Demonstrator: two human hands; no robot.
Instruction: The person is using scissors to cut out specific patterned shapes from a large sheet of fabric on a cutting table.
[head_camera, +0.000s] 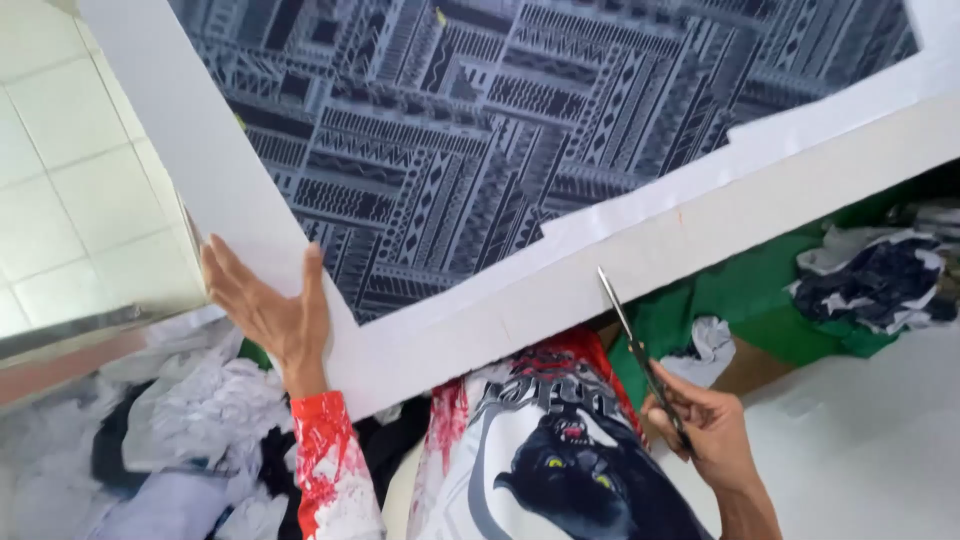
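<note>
The left hand (268, 310) lies flat, fingers spread, on the white border (230, 200) of a large sheet of patterned fabric (520, 130) printed in grey and black geometric bands, pinning its lower left corner to the table. The right hand (712, 428) is closed around the handles of a pair of scissors (630, 340), whose blades point up at the sheet's lower white edge (700, 235), tip just short of it or touching; whether the blades are parted cannot be told. This looks like the start of a trimming cut along the border. The next move calls for keeping the sheet taut and steering the blades along the print's edge. Below the table lie heaps of white and dark scraps (190, 420) and green cloth (760, 300). White wall tiles (70, 200) show at left.
</note>
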